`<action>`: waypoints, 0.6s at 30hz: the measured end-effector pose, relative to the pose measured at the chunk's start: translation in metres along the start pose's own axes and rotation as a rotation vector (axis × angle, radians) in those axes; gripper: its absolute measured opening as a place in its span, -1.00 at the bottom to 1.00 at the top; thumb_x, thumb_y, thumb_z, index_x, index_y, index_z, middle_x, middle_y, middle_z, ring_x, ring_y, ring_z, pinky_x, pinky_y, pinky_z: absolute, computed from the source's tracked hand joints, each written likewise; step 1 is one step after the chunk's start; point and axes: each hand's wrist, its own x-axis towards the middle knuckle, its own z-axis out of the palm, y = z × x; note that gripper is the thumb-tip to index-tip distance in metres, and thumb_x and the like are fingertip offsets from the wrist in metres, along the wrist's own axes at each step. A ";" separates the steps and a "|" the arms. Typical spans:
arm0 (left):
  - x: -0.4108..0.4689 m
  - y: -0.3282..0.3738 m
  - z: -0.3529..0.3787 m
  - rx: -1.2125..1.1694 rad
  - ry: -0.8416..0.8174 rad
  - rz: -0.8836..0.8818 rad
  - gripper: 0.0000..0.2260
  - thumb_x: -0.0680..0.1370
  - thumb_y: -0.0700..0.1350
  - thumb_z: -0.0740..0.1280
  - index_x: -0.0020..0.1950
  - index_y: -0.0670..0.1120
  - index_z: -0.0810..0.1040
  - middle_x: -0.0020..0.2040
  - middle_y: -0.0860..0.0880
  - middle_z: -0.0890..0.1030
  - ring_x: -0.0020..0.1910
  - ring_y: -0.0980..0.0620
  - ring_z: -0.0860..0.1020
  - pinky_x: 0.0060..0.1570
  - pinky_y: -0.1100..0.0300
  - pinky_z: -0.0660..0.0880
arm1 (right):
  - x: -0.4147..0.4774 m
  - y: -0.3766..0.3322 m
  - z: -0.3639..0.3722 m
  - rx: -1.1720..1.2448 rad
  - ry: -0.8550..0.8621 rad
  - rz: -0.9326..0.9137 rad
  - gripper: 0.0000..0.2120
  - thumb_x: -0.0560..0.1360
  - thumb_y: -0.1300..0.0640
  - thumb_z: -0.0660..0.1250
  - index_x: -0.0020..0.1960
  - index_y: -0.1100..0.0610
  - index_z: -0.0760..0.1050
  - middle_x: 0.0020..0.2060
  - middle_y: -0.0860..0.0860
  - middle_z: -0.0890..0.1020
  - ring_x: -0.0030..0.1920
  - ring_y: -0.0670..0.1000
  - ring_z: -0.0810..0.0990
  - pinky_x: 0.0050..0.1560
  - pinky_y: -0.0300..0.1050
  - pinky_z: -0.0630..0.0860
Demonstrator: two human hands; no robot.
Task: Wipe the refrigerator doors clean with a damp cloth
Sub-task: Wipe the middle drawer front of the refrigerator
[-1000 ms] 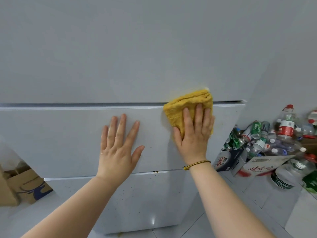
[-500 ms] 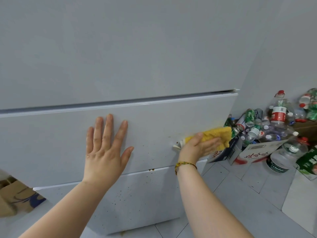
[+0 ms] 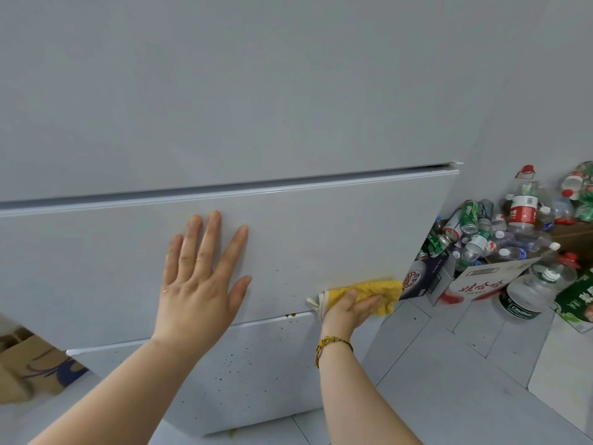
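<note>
Low, right hand [image 3: 351, 308] pressing yellow cloth [image 3: 369, 289], left hand [image 3: 199, 281] flat on middle door [image 3: 337, 226]

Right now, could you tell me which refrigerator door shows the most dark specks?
The bottom door, below the yellow cloth; the two above look far cleaner.

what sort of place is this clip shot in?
Probably a home kitchen or utility corner. A white refrigerator with stacked doors fills the view. It stands on a tiled floor, and a box heaped with empty bottles and cans sits beside it.
</note>
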 end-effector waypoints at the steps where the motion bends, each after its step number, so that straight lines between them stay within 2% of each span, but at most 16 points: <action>1: 0.000 0.000 -0.001 -0.005 -0.011 -0.005 -0.53 0.58 0.17 -0.17 0.45 0.05 0.07 0.50 0.09 -0.30 0.48 0.10 -0.28 0.45 0.18 -0.30 | -0.001 -0.005 0.001 0.019 0.006 0.031 -0.48 0.63 0.14 -0.03 0.50 0.16 -0.20 0.51 0.06 -0.13 0.50 0.05 -0.11 0.43 -0.10 -0.10; 3: 0.000 0.000 -0.005 -0.038 -0.025 -0.020 -0.52 0.59 0.15 -0.16 0.42 -0.03 0.16 0.53 -0.02 -0.16 0.48 0.11 -0.27 0.45 0.19 -0.28 | -0.008 -0.022 0.007 0.053 0.026 0.026 -0.47 0.63 0.15 -0.02 0.50 0.16 -0.19 0.51 0.05 -0.15 0.50 0.05 -0.13 0.44 -0.08 -0.10; 5: -0.002 -0.001 -0.010 -0.091 -0.026 -0.025 -0.53 0.59 0.13 -0.15 0.39 -0.08 0.21 0.45 -0.16 0.07 0.48 0.13 -0.25 0.45 0.20 -0.25 | -0.024 -0.038 0.017 0.083 0.008 -0.075 -0.46 0.62 0.12 0.00 0.50 0.15 -0.18 0.50 0.04 -0.16 0.50 0.02 -0.16 0.45 -0.10 -0.11; 6: -0.004 -0.004 -0.013 -0.111 -0.022 -0.029 -0.54 0.60 0.12 -0.14 0.38 -0.09 0.22 0.41 -0.18 0.13 0.49 0.11 -0.22 0.45 0.21 -0.24 | -0.036 -0.044 0.024 0.097 -0.020 -0.163 -0.43 0.59 0.04 0.01 0.50 0.13 -0.17 0.50 0.02 -0.18 0.49 -0.03 -0.17 0.44 -0.15 -0.13; 9: -0.015 -0.017 -0.019 -0.109 -0.004 -0.074 -0.55 0.60 0.10 -0.12 0.36 -0.10 0.24 0.37 -0.22 0.16 0.49 0.01 -0.12 0.45 0.16 -0.21 | -0.079 -0.046 0.046 0.060 -0.112 -0.623 -0.39 0.48 -0.19 -0.05 0.42 -0.01 -0.17 0.43 -0.07 -0.19 0.41 -0.18 -0.19 0.36 -0.36 -0.23; 11: -0.026 -0.032 -0.022 -0.063 -0.012 -0.104 -0.55 0.59 0.11 -0.08 0.37 -0.10 0.23 0.38 -0.23 0.15 0.50 0.05 -0.18 0.45 0.13 -0.24 | -0.091 -0.034 0.061 -0.010 -0.087 -0.873 -0.44 0.53 -0.11 -0.03 0.48 -0.02 -0.06 0.44 0.02 -0.14 0.40 -0.13 -0.16 0.37 -0.32 -0.20; 14: -0.037 -0.052 -0.022 -0.014 -0.075 -0.171 -0.51 0.48 0.06 0.06 0.38 -0.09 0.21 0.39 -0.21 0.12 0.46 -0.03 -0.13 0.41 0.10 -0.33 | -0.077 -0.007 0.072 -0.110 -0.030 -0.901 -0.54 0.58 -0.15 -0.16 0.43 -0.01 -0.06 0.47 0.13 -0.05 0.44 -0.06 -0.15 0.39 -0.20 -0.16; 16: -0.042 -0.064 -0.023 0.019 -0.118 -0.171 -0.47 0.44 0.04 0.06 0.39 -0.08 0.19 0.39 -0.20 0.12 0.49 0.05 -0.24 0.40 0.07 -0.34 | -0.075 0.019 0.072 -0.159 0.004 -0.851 -0.45 0.57 -0.17 -0.19 0.46 0.10 -0.03 0.45 0.20 0.00 0.41 0.12 -0.07 0.42 -0.12 -0.11; 18: -0.045 -0.072 -0.021 0.046 -0.134 -0.125 -0.46 0.44 0.03 0.05 0.40 -0.08 0.18 0.39 -0.20 0.13 0.47 0.12 -0.30 0.40 0.04 -0.30 | -0.081 0.045 0.068 -0.198 -0.004 -0.730 -0.35 0.55 -0.24 -0.17 0.47 0.17 -0.04 0.39 0.17 -0.04 0.45 0.15 -0.06 0.44 0.02 -0.07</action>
